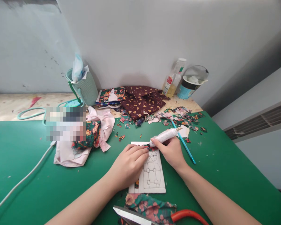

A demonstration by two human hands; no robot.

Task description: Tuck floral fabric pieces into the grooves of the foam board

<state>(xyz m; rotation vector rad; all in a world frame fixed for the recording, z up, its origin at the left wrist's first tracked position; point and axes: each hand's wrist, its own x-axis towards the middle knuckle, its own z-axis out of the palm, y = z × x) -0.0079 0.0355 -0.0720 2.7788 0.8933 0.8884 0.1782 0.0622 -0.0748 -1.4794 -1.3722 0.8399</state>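
The scene is taken from one head-worn camera, pointed forward and down over the green cloth-covered table toward the pale grey wall; the left hand and right hand are seen close.

The surface has a matt green, felt-like covering, and behind it runs a strip of bare, rough plywood. The white board looks like matt foam scored with grooves. The tool is wound in crinkled white tape or cloth. The thin blue stick looks like smooth plastic. The scissors have bright, glossy metal blades, and their orange-red handle is shiny plastic. The floral cloth and the maroon printed cloth are matt and soft. The teal basket is ribbed and woven. The bottle is clear plastic. The cup looks like printed paper under a clear, glossy lid.
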